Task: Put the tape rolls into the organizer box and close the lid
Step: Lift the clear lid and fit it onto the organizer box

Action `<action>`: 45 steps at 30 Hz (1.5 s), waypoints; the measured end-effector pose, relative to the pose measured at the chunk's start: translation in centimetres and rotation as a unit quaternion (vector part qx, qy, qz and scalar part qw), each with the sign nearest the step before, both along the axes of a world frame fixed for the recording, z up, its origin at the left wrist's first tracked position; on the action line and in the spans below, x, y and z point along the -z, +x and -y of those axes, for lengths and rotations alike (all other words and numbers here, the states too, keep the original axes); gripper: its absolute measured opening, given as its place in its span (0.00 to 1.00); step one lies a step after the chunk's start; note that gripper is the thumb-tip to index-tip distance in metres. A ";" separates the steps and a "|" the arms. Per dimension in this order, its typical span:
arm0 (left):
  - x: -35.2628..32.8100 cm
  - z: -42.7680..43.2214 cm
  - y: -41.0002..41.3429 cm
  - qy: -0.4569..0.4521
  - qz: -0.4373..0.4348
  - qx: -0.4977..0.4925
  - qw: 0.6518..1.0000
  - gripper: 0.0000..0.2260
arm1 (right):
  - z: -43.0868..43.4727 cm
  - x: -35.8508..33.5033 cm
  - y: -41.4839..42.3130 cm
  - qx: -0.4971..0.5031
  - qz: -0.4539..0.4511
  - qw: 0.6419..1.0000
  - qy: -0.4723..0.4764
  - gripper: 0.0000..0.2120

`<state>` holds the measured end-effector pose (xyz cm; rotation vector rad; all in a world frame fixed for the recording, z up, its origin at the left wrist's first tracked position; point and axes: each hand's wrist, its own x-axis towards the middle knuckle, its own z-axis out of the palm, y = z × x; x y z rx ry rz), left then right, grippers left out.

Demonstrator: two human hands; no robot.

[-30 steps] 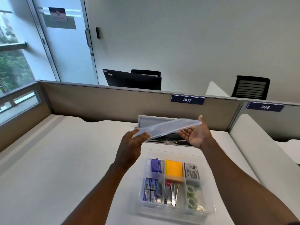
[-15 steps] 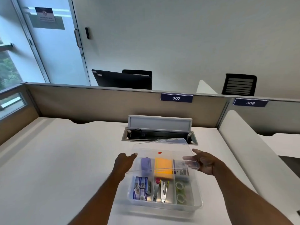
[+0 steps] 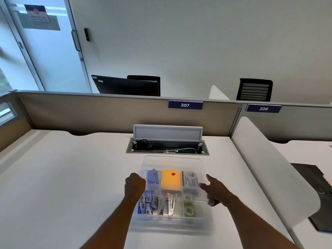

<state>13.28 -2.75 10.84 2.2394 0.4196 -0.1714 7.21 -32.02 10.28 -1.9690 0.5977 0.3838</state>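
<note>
Open cable tray [image 3: 167, 147], black chair [image 3: 254, 89]

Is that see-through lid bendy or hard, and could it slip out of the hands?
The clear lid is probably fairly stiff: held only at its sides by the left hand and right hand, it looks flat, not sagging. It seems thin, so likely light. Its smooth plastic could be a bit slippery over the organizer box.

Your single head-worn camera looks forward and steeply down across the white desk [image 3: 62, 177] toward the partition [image 3: 107, 114]. It sits close above the organizer box [image 3: 170, 223], both forearms entering from the lower edge.
</note>
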 end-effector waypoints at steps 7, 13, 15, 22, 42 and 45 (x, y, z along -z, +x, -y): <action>0.8 -0.2 -1.7 0.026 0.019 -0.002 0.999 0.08 | -0.3 -0.1 -1.1 -0.013 -0.025 0.999 -0.041 0.33; 1.8 -0.7 -3.0 0.014 0.026 -0.010 1.000 0.05 | -0.5 -0.5 -1.8 -0.063 -0.041 0.994 -0.081 0.30; 2.2 -0.9 -3.3 0.011 0.023 -0.013 1.000 0.05 | -0.7 -0.5 -2.0 -0.075 -0.040 0.992 -0.094 0.30; 3.3 -1.4 -3.8 0.008 -0.012 -0.010 1.000 0.05 | -1.5 -0.7 -2.5 -0.089 -0.062 0.984 -0.138 0.36; 7.4 -1.2 -5.5 0.035 0.114 0.005 0.993 0.16 | -2.4 6.7 -4.6 -0.014 0.052 0.968 -0.245 0.26; 7.8 -1.4 -5.2 0.015 0.116 0.003 0.993 0.16 | -2.4 7.2 -4.7 -0.005 0.084 0.972 -0.221 0.26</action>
